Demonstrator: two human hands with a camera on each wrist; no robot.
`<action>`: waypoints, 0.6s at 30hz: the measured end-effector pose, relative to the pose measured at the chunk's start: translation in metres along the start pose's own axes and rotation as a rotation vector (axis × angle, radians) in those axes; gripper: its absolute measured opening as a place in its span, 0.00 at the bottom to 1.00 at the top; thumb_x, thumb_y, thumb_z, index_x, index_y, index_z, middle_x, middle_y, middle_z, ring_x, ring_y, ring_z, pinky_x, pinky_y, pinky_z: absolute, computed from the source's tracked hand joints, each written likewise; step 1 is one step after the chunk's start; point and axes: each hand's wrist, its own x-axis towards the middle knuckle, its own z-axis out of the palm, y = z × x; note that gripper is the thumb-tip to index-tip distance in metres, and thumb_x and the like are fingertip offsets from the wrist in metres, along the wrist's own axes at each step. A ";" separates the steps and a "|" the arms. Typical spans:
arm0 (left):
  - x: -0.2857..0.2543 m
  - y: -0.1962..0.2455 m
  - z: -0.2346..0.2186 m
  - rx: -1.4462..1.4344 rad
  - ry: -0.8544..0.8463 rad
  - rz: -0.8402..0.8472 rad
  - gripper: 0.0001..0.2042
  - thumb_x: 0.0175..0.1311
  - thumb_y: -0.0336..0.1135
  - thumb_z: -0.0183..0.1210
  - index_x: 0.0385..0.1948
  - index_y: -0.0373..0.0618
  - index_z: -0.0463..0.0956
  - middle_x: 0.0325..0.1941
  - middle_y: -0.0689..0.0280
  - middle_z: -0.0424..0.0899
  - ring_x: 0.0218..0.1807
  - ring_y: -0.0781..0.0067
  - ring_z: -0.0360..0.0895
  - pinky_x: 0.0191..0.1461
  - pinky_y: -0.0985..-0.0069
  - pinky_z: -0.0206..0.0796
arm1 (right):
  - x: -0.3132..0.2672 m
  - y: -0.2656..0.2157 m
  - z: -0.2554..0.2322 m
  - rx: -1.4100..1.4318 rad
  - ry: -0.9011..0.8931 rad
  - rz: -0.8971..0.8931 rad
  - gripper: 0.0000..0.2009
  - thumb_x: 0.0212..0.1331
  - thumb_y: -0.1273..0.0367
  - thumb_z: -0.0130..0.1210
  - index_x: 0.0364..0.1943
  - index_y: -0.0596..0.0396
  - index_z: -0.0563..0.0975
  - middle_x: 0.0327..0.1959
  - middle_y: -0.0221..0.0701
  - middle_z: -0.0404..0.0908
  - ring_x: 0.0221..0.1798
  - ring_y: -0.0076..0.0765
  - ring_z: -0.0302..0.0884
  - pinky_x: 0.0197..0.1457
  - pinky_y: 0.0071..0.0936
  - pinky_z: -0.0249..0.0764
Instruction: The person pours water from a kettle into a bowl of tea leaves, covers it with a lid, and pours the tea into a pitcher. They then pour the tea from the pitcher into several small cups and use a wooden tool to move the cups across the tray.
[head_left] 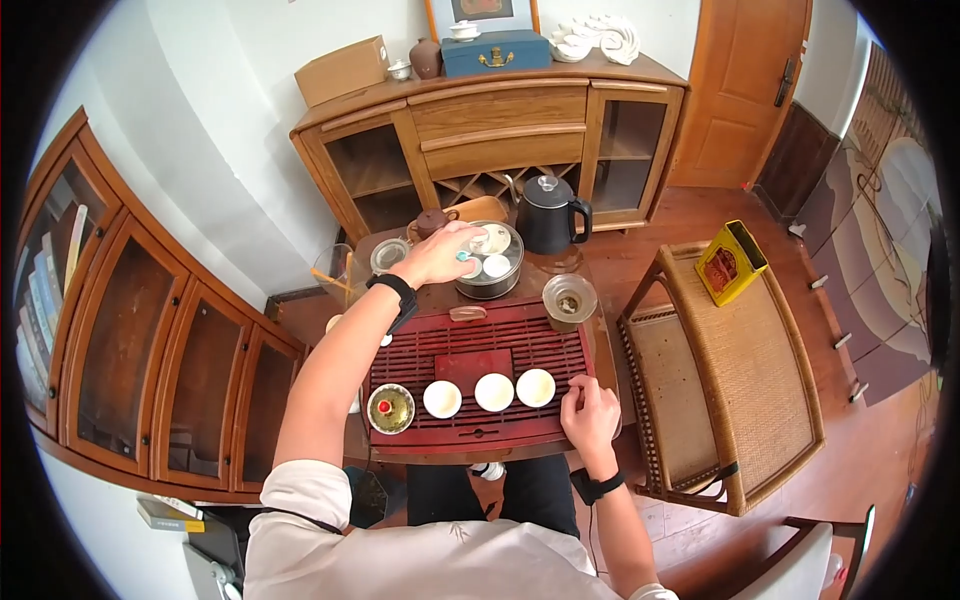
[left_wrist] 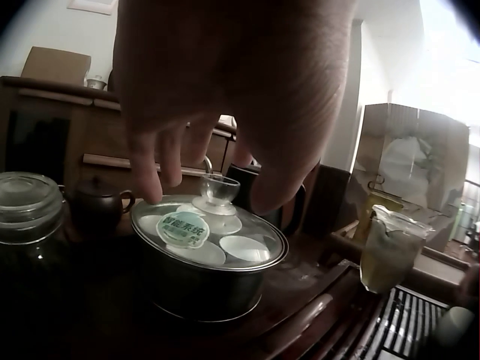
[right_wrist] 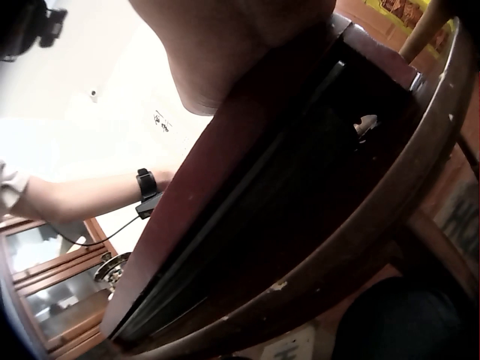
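My left hand reaches over a round metal pot with a see-through lid. Thumb and fingers hang spread on either side of the lid's glass knob, and a gap shows around it. White cups show through the lid, which bears a green and white sticker. At the front right corner of the red slatted tea tray, my right hand rests with loosely bent fingers, nothing visible in it. Several white teacups and a lidded bowl stand along the tray's front.
Behind the pot are a black kettle and a brown teapot. A glass pitcher stands at the tray's back right. On a wicker stand to the right sits a yellow tin. A wooden cabinet stands beyond.
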 end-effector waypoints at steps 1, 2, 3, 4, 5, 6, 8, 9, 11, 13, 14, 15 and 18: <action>0.007 -0.005 0.006 0.007 0.016 0.031 0.29 0.64 0.39 0.66 0.69 0.53 0.75 0.70 0.50 0.76 0.71 0.44 0.75 0.73 0.57 0.71 | 0.000 0.000 -0.001 -0.006 -0.016 0.005 0.06 0.59 0.76 0.62 0.39 0.50 0.80 0.20 0.33 0.80 0.23 0.46 0.78 0.35 0.42 0.73; 0.011 -0.004 0.009 0.009 0.016 0.029 0.29 0.64 0.39 0.66 0.69 0.53 0.75 0.70 0.50 0.76 0.71 0.44 0.75 0.73 0.57 0.71 | 0.000 -0.001 -0.002 -0.011 -0.034 0.006 0.06 0.58 0.75 0.62 0.38 0.50 0.81 0.21 0.34 0.82 0.23 0.47 0.78 0.34 0.43 0.74; 0.016 -0.004 0.013 0.026 0.003 0.000 0.28 0.65 0.40 0.66 0.69 0.54 0.76 0.69 0.50 0.77 0.70 0.45 0.76 0.71 0.56 0.73 | 0.001 -0.001 -0.002 -0.008 -0.031 -0.004 0.06 0.58 0.76 0.62 0.39 0.50 0.81 0.21 0.34 0.82 0.22 0.46 0.78 0.34 0.42 0.73; 0.020 -0.004 0.015 0.042 -0.010 -0.031 0.27 0.66 0.40 0.65 0.69 0.54 0.76 0.68 0.50 0.77 0.69 0.45 0.77 0.69 0.56 0.74 | 0.000 -0.001 -0.001 -0.002 -0.034 -0.007 0.06 0.58 0.76 0.62 0.39 0.50 0.81 0.21 0.34 0.82 0.22 0.46 0.78 0.34 0.42 0.73; 0.026 -0.012 0.022 0.077 -0.014 -0.021 0.24 0.68 0.40 0.63 0.67 0.54 0.77 0.64 0.50 0.79 0.66 0.45 0.79 0.66 0.55 0.75 | 0.000 0.000 -0.001 -0.001 -0.042 -0.002 0.07 0.58 0.76 0.62 0.39 0.50 0.80 0.21 0.34 0.82 0.22 0.46 0.78 0.34 0.42 0.73; 0.031 -0.015 0.027 0.078 -0.010 -0.026 0.24 0.68 0.40 0.63 0.67 0.54 0.77 0.64 0.50 0.79 0.66 0.45 0.79 0.66 0.55 0.75 | 0.000 0.000 -0.001 -0.003 -0.049 0.002 0.07 0.58 0.75 0.62 0.39 0.50 0.80 0.21 0.34 0.81 0.22 0.46 0.78 0.34 0.42 0.73; 0.039 -0.017 0.033 0.081 0.017 -0.079 0.22 0.69 0.39 0.61 0.65 0.54 0.78 0.61 0.50 0.80 0.64 0.46 0.79 0.65 0.54 0.75 | -0.001 0.001 -0.001 -0.002 -0.049 -0.001 0.07 0.58 0.75 0.62 0.39 0.50 0.80 0.21 0.34 0.81 0.22 0.46 0.78 0.34 0.42 0.73; 0.041 -0.016 0.034 0.077 0.020 -0.087 0.20 0.70 0.37 0.61 0.63 0.53 0.78 0.59 0.50 0.80 0.63 0.44 0.79 0.66 0.55 0.75 | -0.001 0.001 -0.001 -0.003 -0.045 0.002 0.07 0.58 0.75 0.62 0.39 0.50 0.80 0.21 0.34 0.81 0.23 0.46 0.78 0.34 0.42 0.73; 0.044 -0.016 0.035 0.080 0.012 -0.093 0.19 0.70 0.36 0.62 0.62 0.52 0.78 0.59 0.49 0.80 0.63 0.43 0.79 0.66 0.56 0.74 | -0.001 0.000 -0.001 -0.004 -0.024 -0.011 0.07 0.59 0.76 0.62 0.39 0.50 0.80 0.20 0.33 0.80 0.22 0.45 0.77 0.34 0.42 0.72; 0.045 -0.017 0.038 0.073 0.015 -0.093 0.17 0.70 0.31 0.63 0.60 0.49 0.77 0.57 0.47 0.79 0.62 0.41 0.79 0.68 0.56 0.72 | 0.001 0.000 -0.001 -0.003 -0.004 -0.021 0.06 0.59 0.76 0.62 0.39 0.51 0.81 0.19 0.32 0.78 0.22 0.45 0.76 0.34 0.41 0.72; 0.045 -0.016 0.036 0.076 0.014 -0.093 0.17 0.70 0.31 0.63 0.60 0.49 0.77 0.57 0.47 0.79 0.62 0.41 0.79 0.68 0.56 0.72 | 0.001 -0.001 -0.001 -0.010 -0.027 -0.004 0.07 0.59 0.76 0.62 0.39 0.50 0.80 0.20 0.33 0.80 0.23 0.46 0.77 0.34 0.42 0.72; 0.045 -0.014 0.034 0.075 0.014 -0.093 0.16 0.71 0.32 0.62 0.60 0.48 0.77 0.56 0.47 0.79 0.61 0.41 0.79 0.68 0.55 0.72 | 0.000 -0.001 -0.002 -0.019 -0.052 0.013 0.07 0.58 0.76 0.62 0.39 0.50 0.80 0.22 0.35 0.82 0.24 0.47 0.79 0.35 0.42 0.73; 0.040 -0.008 0.022 0.057 0.032 -0.093 0.16 0.72 0.33 0.62 0.59 0.47 0.77 0.55 0.48 0.80 0.61 0.41 0.79 0.67 0.54 0.71 | -0.001 0.001 0.001 -0.009 -0.022 -0.004 0.06 0.59 0.76 0.62 0.39 0.51 0.81 0.19 0.32 0.78 0.23 0.45 0.76 0.34 0.42 0.72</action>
